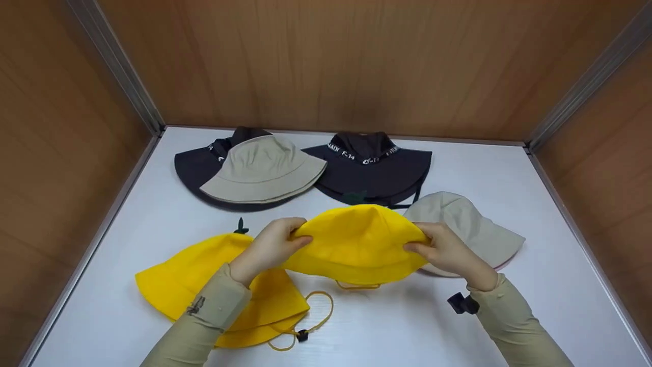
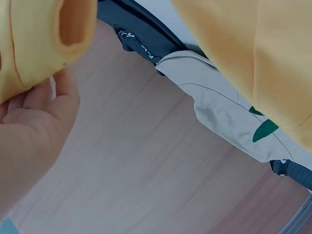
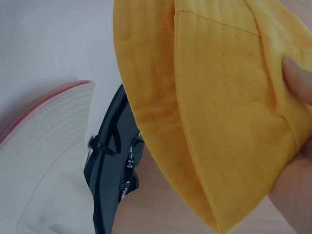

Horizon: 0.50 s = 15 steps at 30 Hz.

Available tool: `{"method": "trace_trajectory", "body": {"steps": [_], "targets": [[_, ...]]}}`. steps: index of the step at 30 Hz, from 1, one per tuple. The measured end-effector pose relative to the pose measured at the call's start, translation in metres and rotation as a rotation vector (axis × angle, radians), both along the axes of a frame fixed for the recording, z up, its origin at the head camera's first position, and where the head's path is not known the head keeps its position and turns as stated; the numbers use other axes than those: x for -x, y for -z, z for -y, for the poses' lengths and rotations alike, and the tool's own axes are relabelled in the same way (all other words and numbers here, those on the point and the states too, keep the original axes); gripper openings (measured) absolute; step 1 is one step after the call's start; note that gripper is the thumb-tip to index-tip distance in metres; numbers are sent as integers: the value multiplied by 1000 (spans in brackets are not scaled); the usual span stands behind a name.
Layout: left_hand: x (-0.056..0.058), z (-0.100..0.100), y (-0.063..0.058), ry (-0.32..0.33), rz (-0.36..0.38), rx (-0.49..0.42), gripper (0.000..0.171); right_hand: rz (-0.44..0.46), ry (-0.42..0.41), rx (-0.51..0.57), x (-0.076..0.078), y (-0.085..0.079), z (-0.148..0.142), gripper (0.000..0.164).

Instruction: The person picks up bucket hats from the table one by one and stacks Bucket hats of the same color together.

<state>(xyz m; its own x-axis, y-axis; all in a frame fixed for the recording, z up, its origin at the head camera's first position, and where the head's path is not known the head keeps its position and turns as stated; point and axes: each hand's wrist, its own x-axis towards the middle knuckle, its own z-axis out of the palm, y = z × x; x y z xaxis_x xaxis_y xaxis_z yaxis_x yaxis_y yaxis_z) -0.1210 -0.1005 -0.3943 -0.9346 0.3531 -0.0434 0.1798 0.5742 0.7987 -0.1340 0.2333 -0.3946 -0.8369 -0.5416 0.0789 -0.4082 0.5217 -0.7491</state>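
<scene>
- Over the middle of the worktop [image 1: 387, 331]: yellow hat [image 1: 359, 244] held up, crown away from the person, brim near. Both hands pinch it, left hand [image 1: 272, 247] on one side, right hand [image 1: 448, 247] on the other, thumbs on the near face.
- Main risk, I judge: uneven pull. Only the sides are gripped; if one slipped, the soft cloth would likely swing down and crease.
- Thin cord [image 1: 359, 287] shows just below the brim (rest of it hidden). Could catch a finger or fold under the hat.
- Green leaf [image 1: 355, 198] at the crown top might bend if the crown were pressed.
- Second yellow hat [image 1: 178, 275] lies beneath the left sleeve [image 1: 219, 300]; contact with the held hat, cannot tell. A low forearm could drag it, and its looped drawstring [image 1: 328, 311] might snag.
- Pale hat [image 1: 468, 232] sits near the right hand; a careless knuckle could shove it.
- Farther back, lettered dark hat [image 1: 372, 176], with a black strap [image 1: 417, 191] reaching toward the pale hat: possible tangle.
- Back left, beige hat [image 1: 260, 168] overlaps another dark hat [image 1: 193, 171]. A bump might slide it off (low odds; hands well apart from it).
</scene>
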Motion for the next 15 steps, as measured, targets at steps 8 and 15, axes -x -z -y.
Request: {"method": "trace_trajectory", "body": {"steps": [8, 15], "targets": [[-1, 9, -16, -57, -72, -34, 16, 203, 86, 14, 0, -2, 8, 38], [-6, 42, -33, -53, -91, 36, 15, 308, 43, 69, 0, 3, 41, 38]]}}
